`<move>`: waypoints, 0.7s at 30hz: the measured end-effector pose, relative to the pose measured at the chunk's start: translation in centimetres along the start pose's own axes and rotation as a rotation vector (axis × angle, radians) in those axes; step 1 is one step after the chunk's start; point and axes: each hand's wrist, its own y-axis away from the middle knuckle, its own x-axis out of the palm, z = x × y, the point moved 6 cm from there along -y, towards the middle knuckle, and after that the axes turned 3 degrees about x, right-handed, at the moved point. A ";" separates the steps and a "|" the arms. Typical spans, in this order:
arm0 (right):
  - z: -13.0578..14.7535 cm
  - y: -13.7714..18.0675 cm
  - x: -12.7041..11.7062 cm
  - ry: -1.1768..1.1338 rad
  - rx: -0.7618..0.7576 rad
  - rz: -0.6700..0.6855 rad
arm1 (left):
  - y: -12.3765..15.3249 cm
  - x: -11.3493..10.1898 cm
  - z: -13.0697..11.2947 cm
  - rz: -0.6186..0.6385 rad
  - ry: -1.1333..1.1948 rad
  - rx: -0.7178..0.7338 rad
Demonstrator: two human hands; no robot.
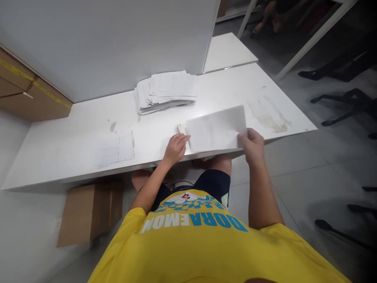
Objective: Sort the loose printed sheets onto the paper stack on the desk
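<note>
White paper point(216, 129) extends left from the pinching fingers of the right hand point(253, 146); uneven pull could crease it. Left hand point(176, 149): grip not discernible.

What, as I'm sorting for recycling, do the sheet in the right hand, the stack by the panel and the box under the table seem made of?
Sheet: smooth paper or plastic film; its pale, blurred surface leaves that open. Stack: likely matte paper, with thin, uneven white edges. Box: probably cardboard, matte brown, flat sides.
</note>
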 end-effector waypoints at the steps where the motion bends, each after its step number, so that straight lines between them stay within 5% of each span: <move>1: 1.2 -1.4 0.0 -0.010 -0.081 -0.050 | -0.1 0.1 0.3 -0.013 0.011 -0.006; 3: 3.6 -5.0 1.3 -0.058 -0.210 -0.080 | -0.5 0.9 0.9 0.020 0.014 -0.015; 6: 6.7 -11.2 6.6 -0.120 -0.282 -0.004 | -1.0 2.6 1.3 0.176 0.002 -0.030; 10: 9.6 -17.7 16.5 -0.179 -0.213 0.122 | -1.2 3.2 1.3 0.283 -0.018 -0.064; 14: 11.3 -19.9 24.5 -0.034 -0.082 0.197 | -0.7 2.9 1.3 0.291 -0.061 -0.093; 18: 11.8 -19.8 27.0 0.099 -0.125 0.168 | -0.2 3.1 1.5 0.266 -0.092 -0.077; 21: 9.5 -18.0 25.2 0.201 -0.118 0.086 | -0.3 3.2 1.3 0.238 -0.087 -0.076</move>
